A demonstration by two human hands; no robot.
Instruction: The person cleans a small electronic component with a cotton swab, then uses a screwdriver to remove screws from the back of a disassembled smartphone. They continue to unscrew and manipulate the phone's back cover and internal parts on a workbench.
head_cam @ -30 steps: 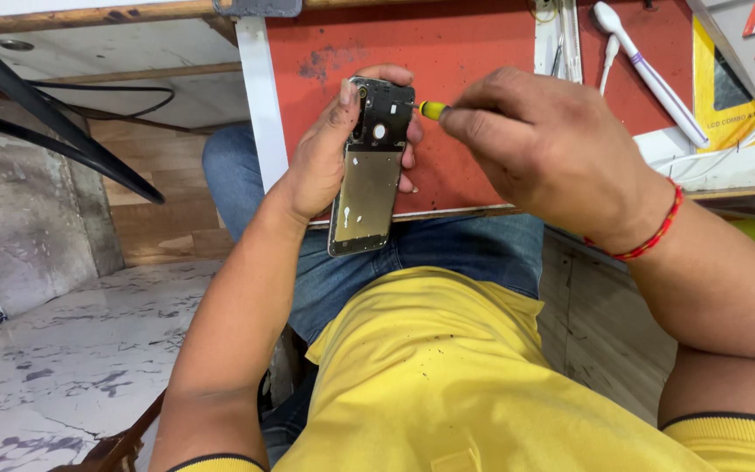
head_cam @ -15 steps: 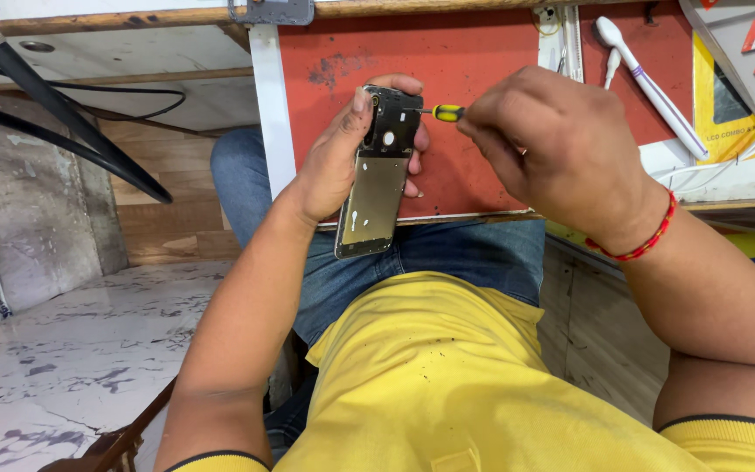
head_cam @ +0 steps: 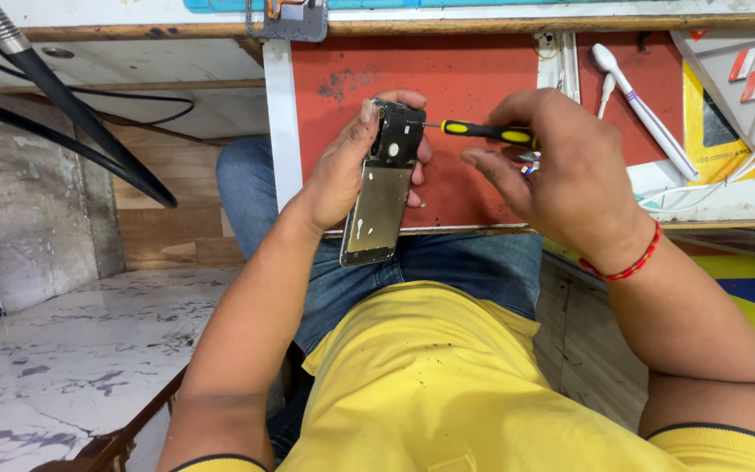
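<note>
We've got the phone frame upright in our left hand, over the mat on the desk. To its right, the screwdriver lies level in our right hand, its tip at the frame's far end. A toothbrush lies farther right.

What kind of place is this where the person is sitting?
Probably a small phone repair stall. The left hand holds an opened phone, the right hand holds a small screwdriver to it, and a red work mat lies on the bench with a white brush beside it.
</note>
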